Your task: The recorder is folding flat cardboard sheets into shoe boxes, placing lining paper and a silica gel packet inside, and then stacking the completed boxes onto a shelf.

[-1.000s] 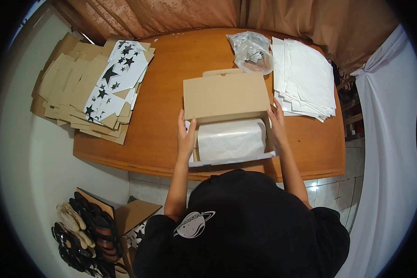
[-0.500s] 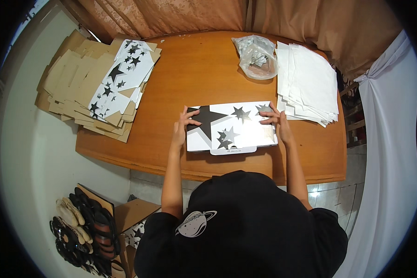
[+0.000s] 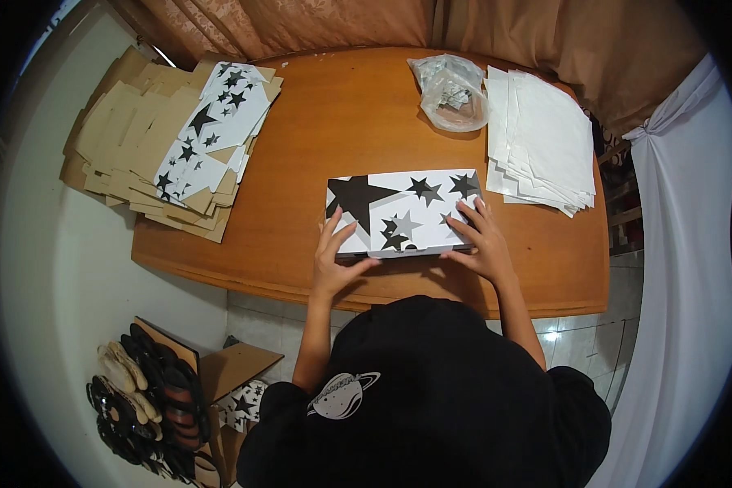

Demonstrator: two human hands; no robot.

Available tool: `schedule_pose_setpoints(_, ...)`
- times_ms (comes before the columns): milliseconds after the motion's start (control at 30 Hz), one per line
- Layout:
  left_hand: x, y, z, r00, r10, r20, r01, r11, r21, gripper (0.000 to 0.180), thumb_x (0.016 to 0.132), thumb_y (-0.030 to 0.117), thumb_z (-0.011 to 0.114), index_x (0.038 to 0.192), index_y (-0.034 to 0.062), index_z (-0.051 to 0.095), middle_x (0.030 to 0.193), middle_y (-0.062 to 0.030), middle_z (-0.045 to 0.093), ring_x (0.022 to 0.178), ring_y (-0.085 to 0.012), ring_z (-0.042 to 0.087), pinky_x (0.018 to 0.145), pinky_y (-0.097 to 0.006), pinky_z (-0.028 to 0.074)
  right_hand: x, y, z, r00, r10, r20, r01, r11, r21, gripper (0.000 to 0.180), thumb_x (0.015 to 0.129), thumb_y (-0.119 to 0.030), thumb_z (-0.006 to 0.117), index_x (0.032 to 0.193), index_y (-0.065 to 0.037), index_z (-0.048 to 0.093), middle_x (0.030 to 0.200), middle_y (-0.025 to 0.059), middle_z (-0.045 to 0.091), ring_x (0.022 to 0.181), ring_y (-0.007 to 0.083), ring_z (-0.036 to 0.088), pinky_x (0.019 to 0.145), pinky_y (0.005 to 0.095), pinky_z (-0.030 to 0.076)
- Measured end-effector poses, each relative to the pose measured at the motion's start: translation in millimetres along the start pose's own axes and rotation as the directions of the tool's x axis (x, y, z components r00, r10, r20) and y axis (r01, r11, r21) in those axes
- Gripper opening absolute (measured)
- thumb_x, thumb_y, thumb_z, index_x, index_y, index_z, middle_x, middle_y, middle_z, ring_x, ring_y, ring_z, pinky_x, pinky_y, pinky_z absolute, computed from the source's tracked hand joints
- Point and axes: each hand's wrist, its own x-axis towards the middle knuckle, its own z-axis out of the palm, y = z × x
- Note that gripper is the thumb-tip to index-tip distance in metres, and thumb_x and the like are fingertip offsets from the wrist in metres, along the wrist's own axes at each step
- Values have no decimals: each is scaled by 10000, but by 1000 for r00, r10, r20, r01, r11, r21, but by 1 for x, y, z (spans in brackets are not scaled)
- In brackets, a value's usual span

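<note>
A white cardboard box (image 3: 427, 214) with black and grey stars lies flat on the wooden table, its lid down and its front flap tucked in. My left hand (image 3: 333, 262) grips the near left corner, fingers spread over the lid and thumb along the front side. At the near right corner, my right hand (image 3: 486, 246) holds the box in the same manner, with its fingers on the top and its thumb at the front edge. The box's underside is hidden.
Flat, unfolded cardboard boxes (image 3: 130, 134) are stacked at the table's far left. A clear plastic bag (image 3: 455, 114) with small items stands at the back, beside a pile of white paper sheets (image 3: 541, 138). Sandals (image 3: 150, 390) sit low at the left.
The front flap that stuck out is now tucked into the box. Both my hands have moved from the box's sides toward its near corners, thumbs now at the front.
</note>
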Motion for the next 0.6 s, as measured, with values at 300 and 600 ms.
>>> schedule_pose_setpoints(300, -1, -6, 20, 974, -150, -169, 154, 988, 11, 463, 581, 205, 805, 978, 36, 635, 1258, -161, 483, 1122, -310, 494, 998, -443, 309, 2, 3, 8, 999, 28, -22, -26, 995, 99, 425, 676, -313, 721, 1079, -212, 630, 1230, 11, 518, 1245, 327, 346, 1007, 550, 237)
schedule_pose_setpoints(600, -6, 2, 23, 980, -52, -194, 102, 961, 256, 464, 611, 201, 790, 1027, 74, 632, 1227, -105, 513, 1078, -298, 485, 906, -400, 376, 2, -6, 2, 995, 56, 87, -42, 988, -150, 401, 743, -321, 657, 1133, -253, 594, 1281, -5, 475, 1255, 299, 333, 1015, 601, 141)
